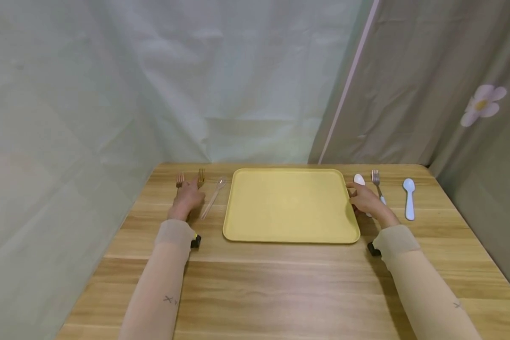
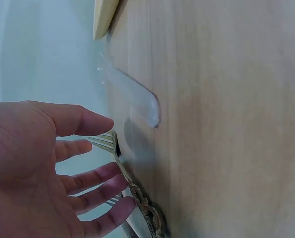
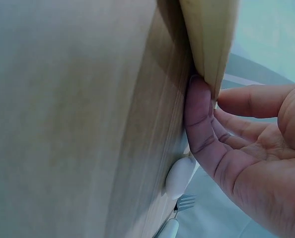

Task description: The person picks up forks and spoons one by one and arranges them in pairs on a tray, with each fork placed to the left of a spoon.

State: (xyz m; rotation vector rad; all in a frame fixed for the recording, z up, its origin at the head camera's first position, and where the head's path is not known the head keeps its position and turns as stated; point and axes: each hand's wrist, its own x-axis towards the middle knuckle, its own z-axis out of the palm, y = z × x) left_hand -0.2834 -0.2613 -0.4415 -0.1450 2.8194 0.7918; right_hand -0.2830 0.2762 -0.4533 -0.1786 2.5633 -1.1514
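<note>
While the right hand [image 1: 365, 199] is pinching the right rim of the yellow tray [image 1: 293, 205] between thumb and curled fingers, the left hand [image 1: 187, 197] is reaching over two forks with its fingers loosely spread and its thumb standing apart; whether any left fingertip is touching metal, the views are not telling.

One tray is sitting midway across the bench [image 1: 271, 288], and three forks and three spoons are flanking it. On the left, a copper-toned fork [image 1: 180, 179], a gold fork [image 1: 201, 175] and a clear spoon [image 1: 214, 196] are lying side by side. On the right, a white spoon [image 1: 359, 179] is lying partly hidden by the right hand, a pale-handled fork [image 1: 376, 179] is resting just beside it, and a light blue spoon [image 1: 409, 198] is lying farther out.

The tray's far rim is running close along the bench's back edge, before a hanging curtain [image 1: 259, 85]. Only a narrow gap is separating the clear spoon from the tray, while a broad stretch of wood is spreading between the forearms.
</note>
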